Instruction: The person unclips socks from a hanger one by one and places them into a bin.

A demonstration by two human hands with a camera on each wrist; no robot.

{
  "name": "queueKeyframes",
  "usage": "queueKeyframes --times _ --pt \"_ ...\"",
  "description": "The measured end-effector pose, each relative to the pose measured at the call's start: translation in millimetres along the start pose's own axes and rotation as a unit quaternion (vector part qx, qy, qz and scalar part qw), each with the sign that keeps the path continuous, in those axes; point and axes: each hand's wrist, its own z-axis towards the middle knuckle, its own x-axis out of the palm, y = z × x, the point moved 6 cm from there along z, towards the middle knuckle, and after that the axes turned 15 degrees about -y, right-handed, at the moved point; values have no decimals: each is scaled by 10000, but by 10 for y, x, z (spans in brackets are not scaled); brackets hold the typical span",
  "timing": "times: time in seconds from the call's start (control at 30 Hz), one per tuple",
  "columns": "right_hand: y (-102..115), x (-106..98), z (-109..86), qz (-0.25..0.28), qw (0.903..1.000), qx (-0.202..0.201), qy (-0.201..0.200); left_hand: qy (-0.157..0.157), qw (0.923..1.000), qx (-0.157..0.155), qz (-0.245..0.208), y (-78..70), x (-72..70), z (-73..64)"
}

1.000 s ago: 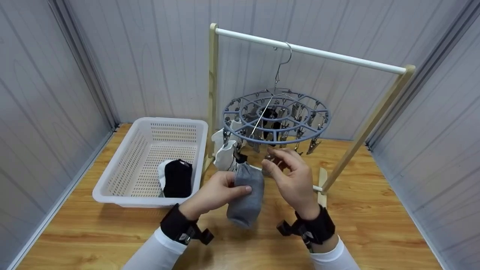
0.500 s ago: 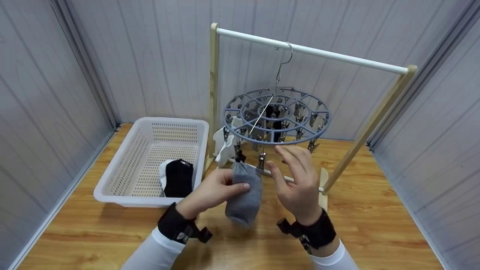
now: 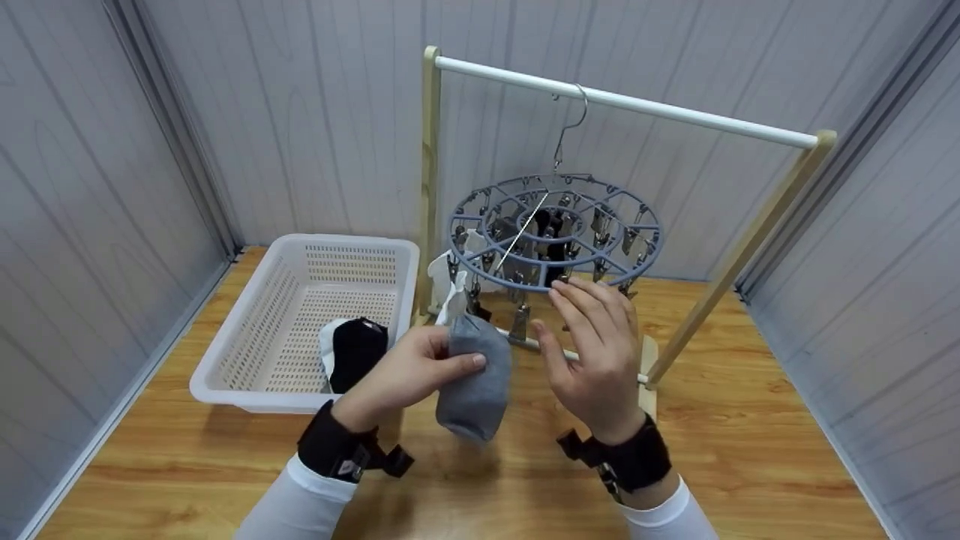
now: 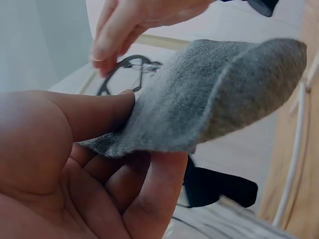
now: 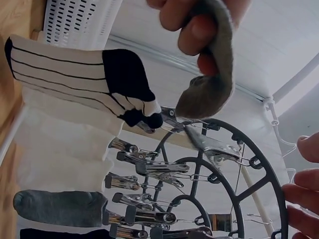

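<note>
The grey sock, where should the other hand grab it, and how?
Probably pinch the grey sock by its right edge, near the top, coming from the right. The left hand already pinches its left side, so the right edge is free, and the right hand is on that side. The cloth looks thin and bendy, so a gentle pinch should do.

The hanger point(image 3: 544, 274) was blue-grey, the plain sock point(image 3: 472, 401) at its seven o'clock grey, the basket point(image 3: 262, 398) at eight white; the striped sock point(image 5: 60, 71) at ten in the right wrist view, black on white.
</note>
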Motion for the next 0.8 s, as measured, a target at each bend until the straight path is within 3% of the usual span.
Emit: queueKeyframes --times 0.17,0.27,0.4,0.6,0.8 --pt "-29 4 -5 -27 10000 64 27 -142 9989 -275 -347 -46 -168 -7" --pt "-25 10 -4 -41 10000 70 -9 -336 9983 -248 -411 -77 -320 -9" --pt "-27 13 12 -16 10000 54 -71 -642 9977 -59 -201 -112 -537 0" --pt "-47 -7 0 -59 10000 39 -47 -1005 9948 -165 23 -81 -784 0" --pt "-94 -37 -8 -115 9998 141 -6 -936 9938 -398 441 -77 -1018 65"
